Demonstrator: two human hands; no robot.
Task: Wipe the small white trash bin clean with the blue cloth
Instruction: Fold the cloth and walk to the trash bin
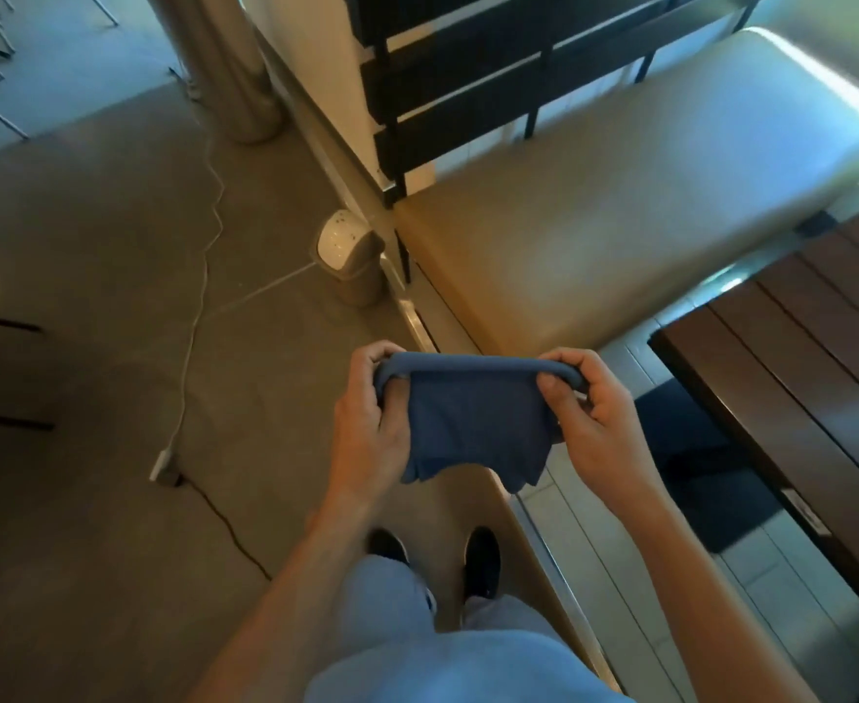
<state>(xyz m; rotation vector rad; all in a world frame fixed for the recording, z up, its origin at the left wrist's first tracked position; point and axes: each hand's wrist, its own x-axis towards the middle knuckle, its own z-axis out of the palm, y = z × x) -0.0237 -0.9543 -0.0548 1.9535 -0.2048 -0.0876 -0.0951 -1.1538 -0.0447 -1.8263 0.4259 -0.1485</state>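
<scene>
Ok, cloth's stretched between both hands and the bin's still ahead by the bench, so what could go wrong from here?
1. The white cable trails across the floor to the left of the small white trash bin; stepping wide could snag a foot.
2. The bin sits tight against the bench frame, so its far side may go unwiped.
3. The blue cloth needs both left hand and right hand; neither steadies the bin.

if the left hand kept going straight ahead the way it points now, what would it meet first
Probably bare floor first. The left hand, gripping the blue cloth, points forward; the small white trash bin lies further along that line, though depth is unclear.
</scene>
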